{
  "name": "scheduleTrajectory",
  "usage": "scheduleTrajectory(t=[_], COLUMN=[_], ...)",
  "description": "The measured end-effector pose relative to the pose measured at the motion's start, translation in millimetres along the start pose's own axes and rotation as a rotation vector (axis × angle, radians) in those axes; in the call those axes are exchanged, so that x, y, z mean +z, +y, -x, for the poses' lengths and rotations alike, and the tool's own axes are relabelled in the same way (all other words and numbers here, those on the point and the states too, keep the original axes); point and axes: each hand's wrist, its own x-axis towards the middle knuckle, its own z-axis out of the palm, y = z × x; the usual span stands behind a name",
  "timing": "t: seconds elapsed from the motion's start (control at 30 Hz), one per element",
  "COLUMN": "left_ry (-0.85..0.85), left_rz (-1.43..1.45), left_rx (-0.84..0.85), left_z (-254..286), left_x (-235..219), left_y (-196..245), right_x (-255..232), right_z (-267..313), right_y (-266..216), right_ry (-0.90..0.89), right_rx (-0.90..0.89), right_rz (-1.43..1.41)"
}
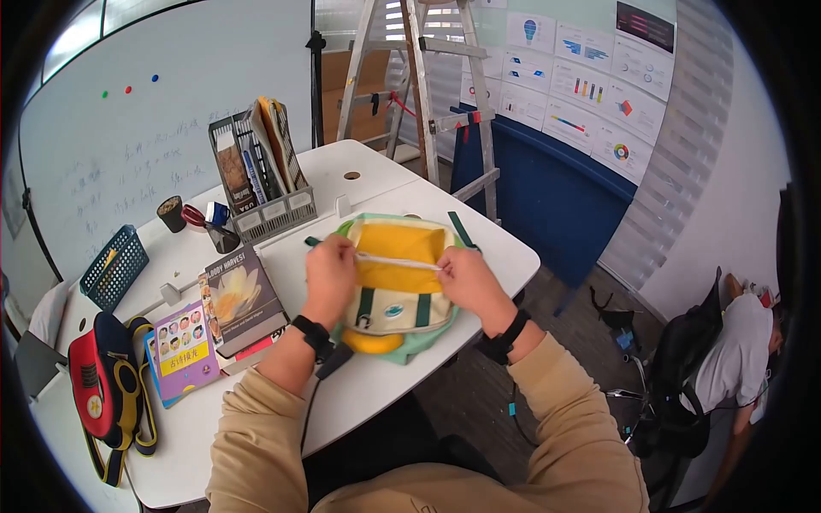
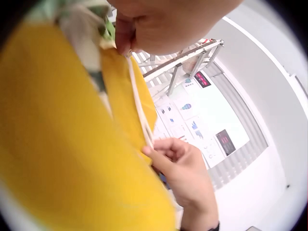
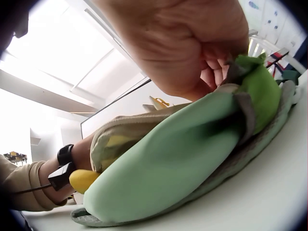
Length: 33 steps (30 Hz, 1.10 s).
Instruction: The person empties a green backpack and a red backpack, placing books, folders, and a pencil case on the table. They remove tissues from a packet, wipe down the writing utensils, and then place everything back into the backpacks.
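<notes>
A small backpack (image 1: 416,311) with a cream front, mint-green sides and dark green straps lies on the table. Its yellow flap or lining (image 1: 402,242) shows at the top, crossed by a white cord (image 1: 398,262). My left hand (image 1: 331,272) pinches the cord at its left end, thumb against fingers. At the opposite end my right hand (image 1: 469,278) pinches it too. In the left wrist view the cord (image 2: 137,98) runs taut between both hands along the yellow cloth. The right wrist view shows the mint-green side (image 3: 168,154) below my right hand, whose fingertips are partly hidden.
Left of the backpack lie books (image 1: 244,299) and a red and navy bag (image 1: 107,385). Behind stand a file holder (image 1: 265,205), a pen cup (image 1: 222,238) and a teal basket (image 1: 115,269). A stepladder (image 1: 419,77) rises beyond the table; a person (image 1: 740,350) is at far right.
</notes>
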Motion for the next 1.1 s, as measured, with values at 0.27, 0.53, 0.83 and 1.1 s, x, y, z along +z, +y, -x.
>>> scheduleTrajectory(t=[0.27, 0.53, 0.83, 1.1], left_ry=[-0.105, -0.146, -0.376, -0.347], left_rz=[0.112, 0.098, 0.274, 0.164], left_rx=[0.040, 0.113, 0.046, -0.056], left_z=[17.8, 26.6, 62.7, 115.6], left_x=[-4.6, -21.7, -117.8, -224.9], left_y=[11.4, 3.7, 40.7, 24.2], right_x=[5.7, 51.4, 55.4, 72.2], right_z=[6.8, 0.5, -62.4, -87.3], right_y=[-31.1, -37.3, -18.7, -7.8], right_ry=[-0.008, 0.117, -0.183, -0.468], right_rx=[-0.352, -0.498, -0.109, -0.177], right_rz=[0.094, 0.289, 0.523, 0.444])
